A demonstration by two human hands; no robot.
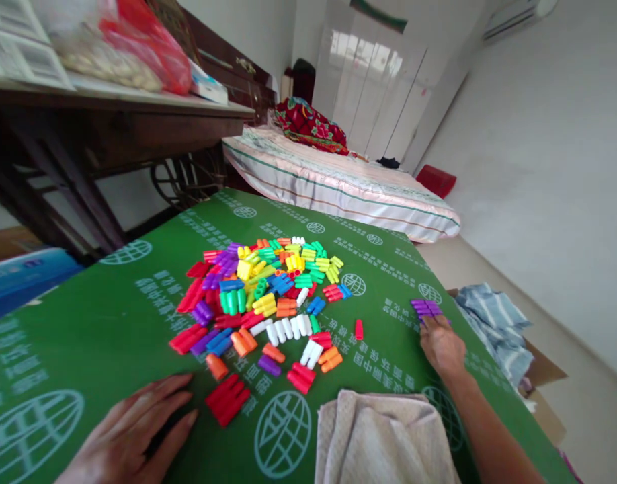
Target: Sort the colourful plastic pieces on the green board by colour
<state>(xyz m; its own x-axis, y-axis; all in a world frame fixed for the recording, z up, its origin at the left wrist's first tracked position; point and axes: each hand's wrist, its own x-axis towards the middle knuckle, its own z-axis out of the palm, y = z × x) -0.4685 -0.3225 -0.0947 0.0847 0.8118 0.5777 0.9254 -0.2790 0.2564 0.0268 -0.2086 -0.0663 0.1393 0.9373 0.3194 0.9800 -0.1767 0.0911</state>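
A heap of several small plastic blocks [268,289] in many colours lies on the green printed table cover [111,316]. My left hand [132,430] rests flat and open on the cover at the near left, just left of a red block [228,398]. My right hand [442,343] reaches to the right edge of the table. Its fingertips are on a purple block piece [426,308]; the fingers are mostly hidden behind the back of the hand.
A beige towel [384,440] lies at the near edge between my arms. A dark wooden table [117,114] with bags stands to the left, a bed [339,185] behind. A striped cloth [495,329] on a cardboard box sits on the floor at right.
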